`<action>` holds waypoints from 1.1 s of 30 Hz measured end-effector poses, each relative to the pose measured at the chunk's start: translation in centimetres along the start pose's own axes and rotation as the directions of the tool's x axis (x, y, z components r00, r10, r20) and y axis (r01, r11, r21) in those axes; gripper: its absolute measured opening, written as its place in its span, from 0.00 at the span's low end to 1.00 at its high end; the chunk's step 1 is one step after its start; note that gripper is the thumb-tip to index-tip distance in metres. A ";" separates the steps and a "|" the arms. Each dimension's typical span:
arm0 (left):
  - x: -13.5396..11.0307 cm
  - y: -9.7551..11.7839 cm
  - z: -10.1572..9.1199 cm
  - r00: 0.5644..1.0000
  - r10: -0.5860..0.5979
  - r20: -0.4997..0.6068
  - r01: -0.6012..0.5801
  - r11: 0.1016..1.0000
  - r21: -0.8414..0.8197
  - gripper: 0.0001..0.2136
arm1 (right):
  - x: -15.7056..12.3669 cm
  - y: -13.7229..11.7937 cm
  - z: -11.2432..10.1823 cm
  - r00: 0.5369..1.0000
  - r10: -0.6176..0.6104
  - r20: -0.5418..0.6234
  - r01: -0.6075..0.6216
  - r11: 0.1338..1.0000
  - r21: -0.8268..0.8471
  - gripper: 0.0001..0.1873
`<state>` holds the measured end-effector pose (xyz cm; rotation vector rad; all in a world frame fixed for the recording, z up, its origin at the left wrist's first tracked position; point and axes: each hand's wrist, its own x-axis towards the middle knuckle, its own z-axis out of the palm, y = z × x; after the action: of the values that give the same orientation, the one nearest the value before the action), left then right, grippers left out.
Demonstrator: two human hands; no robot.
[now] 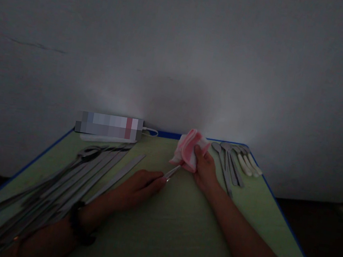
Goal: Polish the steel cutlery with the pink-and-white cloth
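Note:
Over the middle of the table, my left hand (146, 186) is closed around the handle end of a slim metal utensil (171, 173). The utensil's far end disappears into a folded pink and white cloth (188, 149), so I cannot tell its kind. My right hand (207, 168) grips this cloth, thumb on top, pressing it about the utensil. Just right of that hand lie several metal spoons (226, 154) and a few pieces with white handles (246, 163). Left of my left hand, several long metal utensils (87, 176) lie side by side, one with a ladle-like bowl (89, 153).
The pale green table (155, 237) has a blue edge and stands against a grey wall (182, 53). At its back left is a blurred-out box-shaped object (109, 125) with a white cable (150, 132). The light is dim.

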<state>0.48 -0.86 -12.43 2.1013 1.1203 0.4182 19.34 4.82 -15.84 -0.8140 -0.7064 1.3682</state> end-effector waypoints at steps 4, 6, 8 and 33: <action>0.2 -0.4 0.4 0.999 0.026 0.023 -0.027 0.997 0.067 0.18 | 0.0 0.0 -0.1 1.000 -0.006 0.001 0.006 0.999 -0.033 0.16; 0.3 -0.5 0.6 0.999 0.042 0.035 -0.046 0.991 0.123 0.17 | -0.1 0.1 0.0 1.000 -0.013 -0.024 0.013 0.999 -0.040 0.16; 0.4 -0.5 0.8 0.999 0.035 0.021 -0.038 0.986 0.159 0.16 | -0.3 0.3 0.2 0.999 -0.020 -0.048 0.017 0.998 -0.066 0.17; 1.1 -0.9 0.6 0.988 -0.057 -0.143 0.034 0.987 -0.155 0.14 | -2.3 0.0 1.0 0.940 0.086 0.331 0.053 0.919 -0.390 0.21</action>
<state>0.95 0.12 -13.58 1.9332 1.1796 0.6261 18.25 2.62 -15.24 -0.9041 -1.2827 1.4199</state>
